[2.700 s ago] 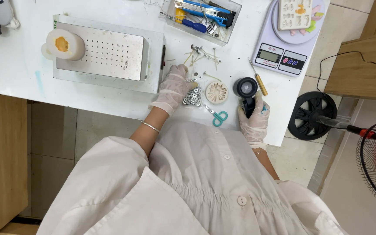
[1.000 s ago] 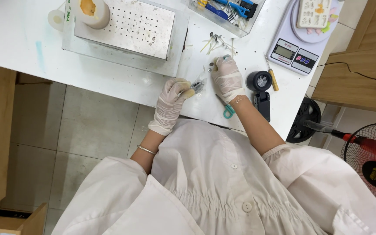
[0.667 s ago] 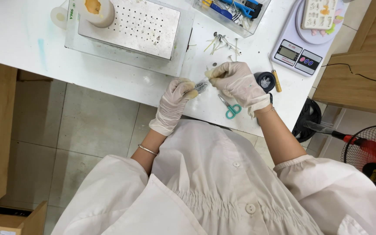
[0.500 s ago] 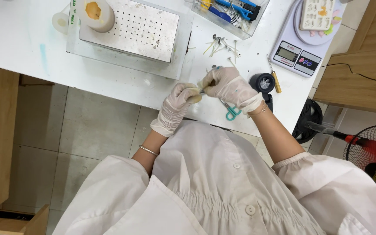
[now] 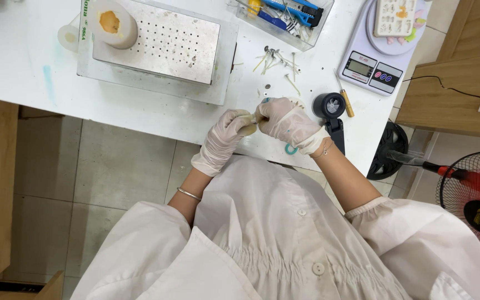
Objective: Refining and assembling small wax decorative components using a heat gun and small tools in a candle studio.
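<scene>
You had your left hand [image 5: 224, 133] pinching a small pale wax piece [image 5: 246, 126] just above the white surface [image 5: 23, 61] edge, steadying it while your right hand's [image 5: 285, 119] fingers closed on its tip.

Gloved left hand [image 5: 226, 133] and right hand [image 5: 284, 119], fingertips pinched together.

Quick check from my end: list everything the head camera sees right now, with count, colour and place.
White table: one, top of view.
Perforated metal plate in a clear tray: one, grey, table centre.
Round white cup with yellow filling: one, on the plate's left end.
Clear tray of blue tools: one, top edge.
White digital scale: one, table right.
Loose wicks: several, pale, mid-table.
Black round tool: one, right of the hands.
Red fan: one, floor right.
Left hand, right hand: white gloves, pinching a small pale piece together.
</scene>
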